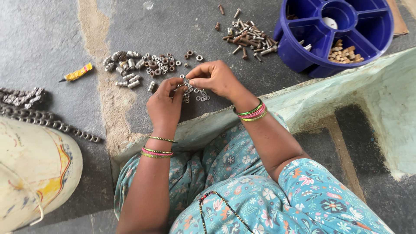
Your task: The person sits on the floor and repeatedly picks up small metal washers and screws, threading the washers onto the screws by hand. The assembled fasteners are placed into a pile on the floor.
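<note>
Left hand (166, 102): fingers curled, tips pinched on a small metal nut (185, 83).
Right hand (215, 77): fingertips closed on the same nut, meeting the left.
Nut: held just above loose nuts (198, 94) on the grey floor (43, 39).
Nearby: bolts pile (249, 37), blue divided tray (338, 32).

Informal hardware-sorting workspace on a rough concrete floor (52, 39): loose nuts (156, 65) and rusty bolts (249, 39) in piles, a blue compartment tray (372, 26) w/ sorted parts, metal chain (47, 121) at left edge.
</note>
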